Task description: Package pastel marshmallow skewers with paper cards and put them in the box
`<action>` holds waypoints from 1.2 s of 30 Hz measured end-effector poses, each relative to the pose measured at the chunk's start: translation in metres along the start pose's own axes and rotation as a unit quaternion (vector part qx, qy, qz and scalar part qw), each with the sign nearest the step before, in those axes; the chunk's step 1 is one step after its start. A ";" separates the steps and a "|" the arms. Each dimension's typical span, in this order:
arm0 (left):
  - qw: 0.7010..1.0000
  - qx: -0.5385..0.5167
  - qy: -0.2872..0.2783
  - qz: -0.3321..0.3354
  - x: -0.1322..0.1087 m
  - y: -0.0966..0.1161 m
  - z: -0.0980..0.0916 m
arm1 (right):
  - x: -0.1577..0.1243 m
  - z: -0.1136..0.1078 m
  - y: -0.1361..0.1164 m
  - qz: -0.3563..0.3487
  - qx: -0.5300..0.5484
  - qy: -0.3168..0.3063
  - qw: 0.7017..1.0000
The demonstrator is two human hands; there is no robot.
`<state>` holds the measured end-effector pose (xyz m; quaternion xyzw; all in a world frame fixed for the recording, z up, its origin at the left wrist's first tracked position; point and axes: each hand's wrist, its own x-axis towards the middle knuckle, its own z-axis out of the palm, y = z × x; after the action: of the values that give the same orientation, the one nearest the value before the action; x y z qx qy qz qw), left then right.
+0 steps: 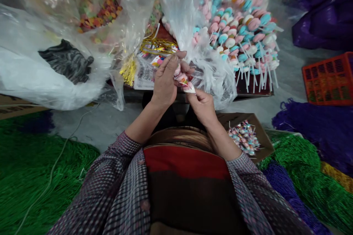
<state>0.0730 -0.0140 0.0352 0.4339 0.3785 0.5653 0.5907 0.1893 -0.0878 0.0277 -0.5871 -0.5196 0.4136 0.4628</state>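
Note:
My left hand (pixel 165 80) and my right hand (pixel 202 104) meet in front of me over a small wrapped lollipop (pixel 182 80) in a clear printed sleeve. The left fingers pinch its upper part, the right fingers grip its lower end. Just beyond lies a stack of printed clear wrappers (pixel 150 67) and a bundle of gold twist ties (pixel 157 47). A big clear bag of pink, blue and white lollipops on white sticks (pixel 242 33) lies to the right of my hands.
A clear bag of colourful ring candies (pixel 96 11) sits at the back left. A cardboard box of wrapped lollipops (pixel 244 137) lies by my right arm. Green (pixel 30 176) and purple (pixel 317 132) bead strands cover the floor; an orange crate (pixel 328 79) stands at right.

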 end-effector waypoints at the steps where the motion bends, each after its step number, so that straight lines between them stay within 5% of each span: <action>1: 1.000 0.004 0.000 -0.004 -0.001 -0.002 0.000 | 0.000 -0.001 0.000 -0.004 -0.017 -0.002 1.000; 7: 1.000 0.012 -0.002 -0.012 0.003 -0.013 -0.005 | 0.000 -0.006 0.000 0.000 -0.044 -0.006 0.999; 13: 0.999 0.047 -0.002 -0.011 0.017 -0.022 -0.018 | 0.001 -0.010 -0.004 0.130 0.195 -0.070 0.970; 18: 0.999 -0.024 0.020 -0.036 0.016 -0.014 -0.010 | 0.000 -0.007 -0.002 0.173 0.255 -0.084 0.947; 25: 0.982 -0.156 0.063 -0.086 0.005 0.013 0.012 | 0.001 0.000 0.013 0.118 0.205 -0.057 0.970; 30: 0.986 -0.116 0.063 -0.102 0.005 0.007 0.014 | 0.000 0.001 0.015 0.036 0.140 -0.038 0.989; 36: 0.985 -0.144 0.056 -0.076 -0.001 0.002 0.021 | 0.005 0.004 0.009 0.044 0.117 -0.036 0.992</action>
<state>0.0920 -0.0165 0.0436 0.2818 0.3572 0.5904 0.6666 0.1878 -0.0827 0.0179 -0.5359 -0.4578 0.5120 0.4911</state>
